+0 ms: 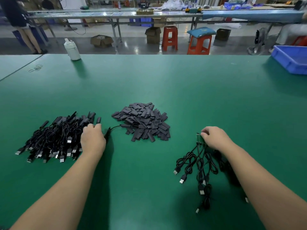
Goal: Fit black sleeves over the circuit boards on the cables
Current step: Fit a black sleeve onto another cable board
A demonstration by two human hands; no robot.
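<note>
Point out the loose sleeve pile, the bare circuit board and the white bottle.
sleeve pile (144, 121), head view, middle of the heap.
circuit board (198, 138), head view, green face.
white bottle (72, 50), head view, body.

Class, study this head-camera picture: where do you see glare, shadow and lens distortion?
Head view: pale glare streaks the green table beyond the sleeve pile; soft shadows fall beside the left hand and under the right hand; the wide lens bends the table's far edge and the blue bin; background benches look soft.

Green table (149, 83) with cable heaps (56, 138), black sleeves (142, 122) (piled), bottle (72, 49), blue bin (292, 60).
</note>
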